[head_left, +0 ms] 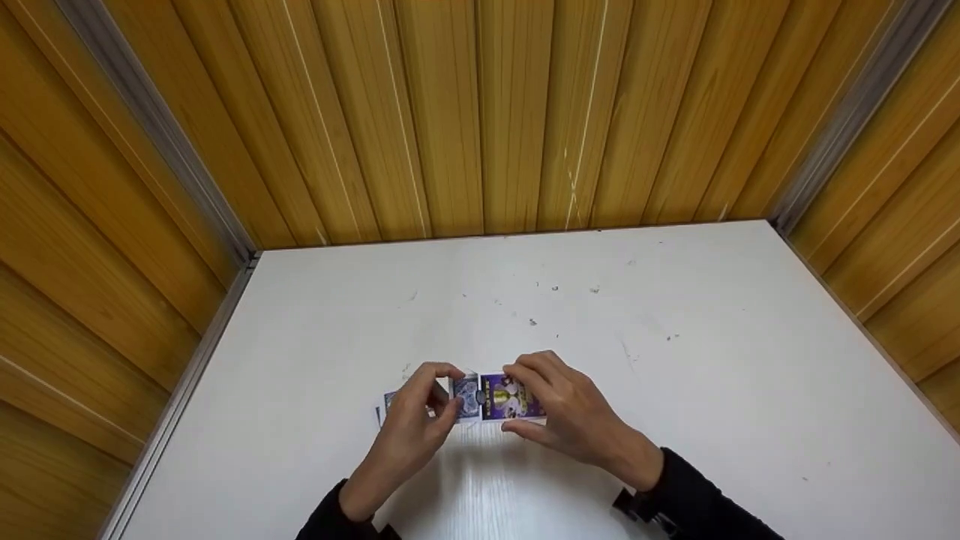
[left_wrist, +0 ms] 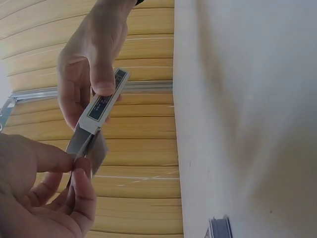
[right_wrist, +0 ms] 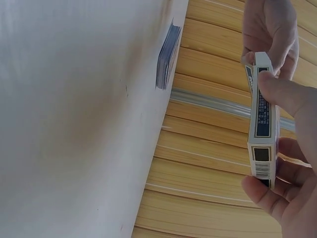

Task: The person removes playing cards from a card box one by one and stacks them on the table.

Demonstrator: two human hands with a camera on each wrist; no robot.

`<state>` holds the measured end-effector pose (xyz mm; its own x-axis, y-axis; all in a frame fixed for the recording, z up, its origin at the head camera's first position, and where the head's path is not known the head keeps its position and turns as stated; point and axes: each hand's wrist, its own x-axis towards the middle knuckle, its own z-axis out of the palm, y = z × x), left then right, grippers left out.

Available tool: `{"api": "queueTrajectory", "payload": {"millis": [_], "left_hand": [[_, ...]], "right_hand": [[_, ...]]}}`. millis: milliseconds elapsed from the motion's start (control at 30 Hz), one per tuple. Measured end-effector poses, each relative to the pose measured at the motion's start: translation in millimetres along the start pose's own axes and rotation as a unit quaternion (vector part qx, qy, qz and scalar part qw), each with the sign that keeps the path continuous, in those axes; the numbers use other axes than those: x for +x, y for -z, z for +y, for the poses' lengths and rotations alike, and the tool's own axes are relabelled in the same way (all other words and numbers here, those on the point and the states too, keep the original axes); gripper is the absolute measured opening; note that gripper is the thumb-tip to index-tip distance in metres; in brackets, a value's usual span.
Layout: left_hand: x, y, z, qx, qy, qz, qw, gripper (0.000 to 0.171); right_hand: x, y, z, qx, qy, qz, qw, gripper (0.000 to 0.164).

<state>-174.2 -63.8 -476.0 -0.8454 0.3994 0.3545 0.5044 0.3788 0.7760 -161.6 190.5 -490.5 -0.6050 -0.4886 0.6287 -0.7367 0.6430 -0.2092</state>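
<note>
My right hand (head_left: 574,409) grips a small purple card box (head_left: 513,397) along its long edges. In the right wrist view the box's white-and-dark narrow side (right_wrist: 262,116) and a barcode show, with the thumb on that side. At the box's opened left end, thumb and fingers of my left hand (head_left: 412,420) pinch a thin piece with a blue-grey pattern (head_left: 466,397); I cannot tell whether it is a card or the flap. The box is held above the table. A stack of playing cards (right_wrist: 168,58) lies on the table, partly hidden behind my left hand in the head view.
The white tabletop (head_left: 337,315) carries small dark marks toward the back. Yellow wood-look panels (head_left: 480,120) stand behind it and at both sides, with grey metal posts (head_left: 180,150) at the corners.
</note>
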Motion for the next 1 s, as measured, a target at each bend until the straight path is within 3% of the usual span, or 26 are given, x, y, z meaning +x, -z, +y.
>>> {"api": "queueTrajectory", "payload": {"millis": [100,200,333,467,600,767,900,1000], "left_hand": [[0.7,4.8,-2.6,0.049,-0.043,-0.011,0.9978,0.035],[1.0,9.4,-5.7,0.108,-0.078,-0.027,0.9907,0.033],[1.4,12.1,-9.3,0.204,-0.123,-0.039,0.9705,0.030],[1.8,11.9,-10.6,0.269,-0.148,-0.050,0.9505,0.039],[1.7,11.0,-10.8,0.296,-0.156,-0.066,0.9400,0.050],[2.0,12.3,-11.7,0.320,-0.170,-0.072,0.9292,0.050],[3.0,19.1,-13.1,0.325,-0.179,-0.072,0.9256,0.047],[4.5,27.0,-15.0,0.318,-0.181,-0.069,0.9280,0.044]], "right_hand": [[-0.8,-0.7,1.2,-0.001,-0.004,0.000,1.000,0.073],[-1.9,-1.2,1.6,0.002,-0.010,-0.004,1.000,0.073],[-2.7,-2.2,1.3,0.005,-0.014,-0.008,1.000,0.074],[-3.7,-3.4,1.2,0.003,-0.016,-0.015,1.000,0.073],[-4.4,-4.1,1.5,-0.003,-0.013,-0.018,1.000,0.073],[-3.4,-4.0,1.7,-0.003,-0.010,-0.016,1.000,0.073],[-2.4,-3.1,2.8,-0.002,-0.011,-0.012,1.000,0.072],[-2.1,-1.3,4.7,-0.003,-0.017,-0.007,1.000,0.071]]}}
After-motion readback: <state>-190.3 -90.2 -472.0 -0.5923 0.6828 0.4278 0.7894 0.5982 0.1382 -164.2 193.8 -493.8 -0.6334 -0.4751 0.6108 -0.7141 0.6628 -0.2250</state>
